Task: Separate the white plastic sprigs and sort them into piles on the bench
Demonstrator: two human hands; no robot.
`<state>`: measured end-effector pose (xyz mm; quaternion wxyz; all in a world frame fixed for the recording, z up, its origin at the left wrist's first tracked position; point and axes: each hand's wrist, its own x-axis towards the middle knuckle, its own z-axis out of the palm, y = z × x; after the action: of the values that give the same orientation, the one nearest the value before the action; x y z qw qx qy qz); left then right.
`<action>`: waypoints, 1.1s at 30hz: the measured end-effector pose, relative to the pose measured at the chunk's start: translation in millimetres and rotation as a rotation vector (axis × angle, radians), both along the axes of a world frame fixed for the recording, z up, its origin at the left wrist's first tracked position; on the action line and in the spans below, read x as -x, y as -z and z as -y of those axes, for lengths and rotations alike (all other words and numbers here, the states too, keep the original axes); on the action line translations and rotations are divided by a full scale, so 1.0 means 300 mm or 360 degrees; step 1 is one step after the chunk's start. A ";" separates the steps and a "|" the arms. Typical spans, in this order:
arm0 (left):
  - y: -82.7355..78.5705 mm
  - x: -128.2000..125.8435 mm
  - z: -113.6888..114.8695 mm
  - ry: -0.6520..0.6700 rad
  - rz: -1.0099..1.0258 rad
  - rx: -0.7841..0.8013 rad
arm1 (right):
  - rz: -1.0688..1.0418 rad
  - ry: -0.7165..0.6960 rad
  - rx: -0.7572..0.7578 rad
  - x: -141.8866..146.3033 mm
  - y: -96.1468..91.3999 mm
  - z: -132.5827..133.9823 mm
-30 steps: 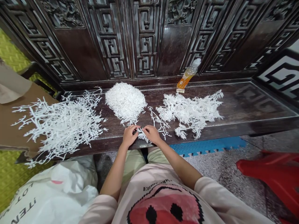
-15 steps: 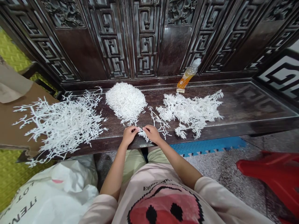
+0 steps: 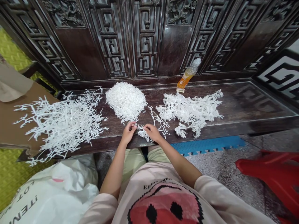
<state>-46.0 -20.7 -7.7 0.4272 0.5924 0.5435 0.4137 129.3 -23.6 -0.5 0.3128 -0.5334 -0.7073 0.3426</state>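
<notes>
My left hand (image 3: pixel 128 133) and my right hand (image 3: pixel 152 132) meet at the front edge of a dark wooden bench (image 3: pixel 245 109). Both pinch a small white branched plastic piece (image 3: pixel 142 133) held between them. Just behind my hands lies a dense heap of small white bits (image 3: pixel 126 101). A spread of bare white branched frames (image 3: pixel 60 124) covers the bench's left part. Another pile of white branched pieces (image 3: pixel 189 112) lies to the right, with one loose piece (image 3: pixel 158 122) close to my right hand.
An orange drink bottle (image 3: pixel 187 75) leans against the carved wooden back. A brown cardboard sheet (image 3: pixel 9 124) lies at the far left. A white printed sack (image 3: pixel 49 196) sits on the floor at lower left, a blue foam mat (image 3: pixel 207 144) under the bench, a red plastic stool (image 3: pixel 275 174) at right.
My left hand has lifted slightly and shifted toward the small-bits heap, fingers still pinched; the right hand stays on the white piece. Everything else is unmoved.
</notes>
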 end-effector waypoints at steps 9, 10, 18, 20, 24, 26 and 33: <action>-0.057 -0.012 0.028 0.0155 -0.0621 -0.0184 | -0.0239 0.0111 0.0008 -0.006 -0.005 0.019; -0.060 -0.016 0.031 0.0169 -0.0680 -0.0194 | -0.0210 0.0093 0.0005 -0.005 -0.003 0.020; -0.048 -0.027 0.032 0.0162 -0.0873 -0.0292 | 0.0048 0.0026 -0.0096 -0.002 0.003 0.019; -0.049 -0.027 0.032 0.0159 -0.0872 -0.0296 | 0.0136 0.0007 -0.0119 -0.001 -0.001 0.016; -0.050 -0.030 0.036 0.0151 -0.0848 -0.0298 | 0.0327 -0.0040 -0.0164 0.007 -0.007 0.011; -0.050 -0.031 0.039 0.0145 -0.0850 -0.0308 | 0.0391 -0.0056 -0.0168 0.011 -0.007 0.011; -0.060 -0.034 0.042 0.0176 -0.0901 -0.0342 | 0.0391 -0.0089 -0.0130 0.009 -0.007 0.015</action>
<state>-35.8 -33.3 10.4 0.2154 0.7546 0.5611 0.2634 126.8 -28.0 1.7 0.2357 -0.5381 -0.7683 0.2542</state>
